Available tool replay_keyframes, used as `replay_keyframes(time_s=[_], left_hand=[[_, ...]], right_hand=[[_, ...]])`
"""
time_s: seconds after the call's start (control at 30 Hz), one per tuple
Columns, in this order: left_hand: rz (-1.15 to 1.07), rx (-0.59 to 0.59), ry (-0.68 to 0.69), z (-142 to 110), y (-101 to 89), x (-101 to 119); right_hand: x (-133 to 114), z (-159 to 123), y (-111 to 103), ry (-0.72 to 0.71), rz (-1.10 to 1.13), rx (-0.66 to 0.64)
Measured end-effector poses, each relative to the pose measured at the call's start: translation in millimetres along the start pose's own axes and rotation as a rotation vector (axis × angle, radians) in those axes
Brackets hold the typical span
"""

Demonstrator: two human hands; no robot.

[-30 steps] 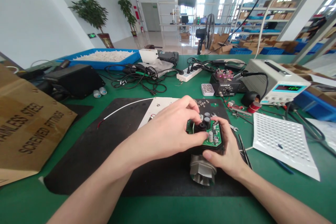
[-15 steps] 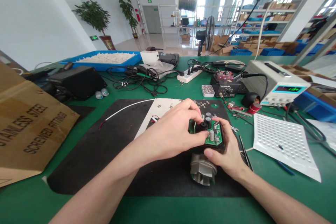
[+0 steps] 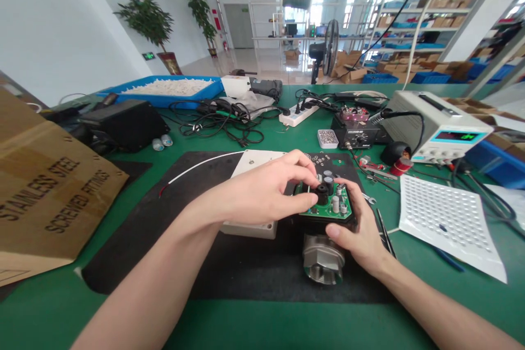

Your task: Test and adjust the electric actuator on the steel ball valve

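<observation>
A green circuit board (image 3: 328, 210) with several upright capacitors sits in a black housing, above a hexagonal metal fitting (image 3: 323, 260). My left hand (image 3: 274, 186) reaches over the board's left side. Its thumb and index finger are apart, with their tips just left of a black cylindrical part (image 3: 322, 192); whether they touch it I cannot tell. Around the right side of the housing, my right hand (image 3: 361, 235) is closed, thumb in front and fingers behind. A pale flat box or cover (image 3: 256, 159) lies partly hidden under my left hand.
A black mat (image 3: 229, 279) covers the green bench. To the left stands a cardboard box (image 3: 49, 197). On the right are a power supply (image 3: 438, 120), a white perforated sheet (image 3: 451, 229) and tweezers (image 3: 384, 232). Behind are a small tray (image 3: 328, 139) and tangled cables (image 3: 229, 115).
My left thumb and index finger have drawn back leftward from around the black cylindrical part, showing more of it. My right hand keeps its hold. The whole view has shifted slightly.
</observation>
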State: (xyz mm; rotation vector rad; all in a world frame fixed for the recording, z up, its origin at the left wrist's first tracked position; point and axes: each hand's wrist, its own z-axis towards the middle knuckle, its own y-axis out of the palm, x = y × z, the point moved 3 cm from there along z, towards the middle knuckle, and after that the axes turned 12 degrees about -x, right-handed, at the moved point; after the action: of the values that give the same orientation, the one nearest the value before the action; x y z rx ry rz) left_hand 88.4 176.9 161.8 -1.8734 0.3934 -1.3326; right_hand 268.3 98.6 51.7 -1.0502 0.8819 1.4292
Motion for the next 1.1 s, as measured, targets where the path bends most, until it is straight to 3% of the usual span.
replay_keyframes(time_s=[0.27,0.43,0.6,0.9,1.1], left_hand=[[-0.014,0.020,0.033,2,3.3,4],[0.139,0.101,0.008,-7,5.7,14],[0.297,0.066,0.038,-13,10.4,21],[0.275,0.097,0.099,-5,19.1,22],[0.268,0.102,0.116,-11,18.9,28]], right_hand=[[2,-5,-6,0.024,-0.074,0.012],[-5,-11,1,0.004,-0.086,-0.056],[-12,-20,7,0.042,0.003,-0.156],[-23,-34,-5,0.150,-0.003,-0.135],[-34,-45,-2,0.187,-0.003,-0.072]])
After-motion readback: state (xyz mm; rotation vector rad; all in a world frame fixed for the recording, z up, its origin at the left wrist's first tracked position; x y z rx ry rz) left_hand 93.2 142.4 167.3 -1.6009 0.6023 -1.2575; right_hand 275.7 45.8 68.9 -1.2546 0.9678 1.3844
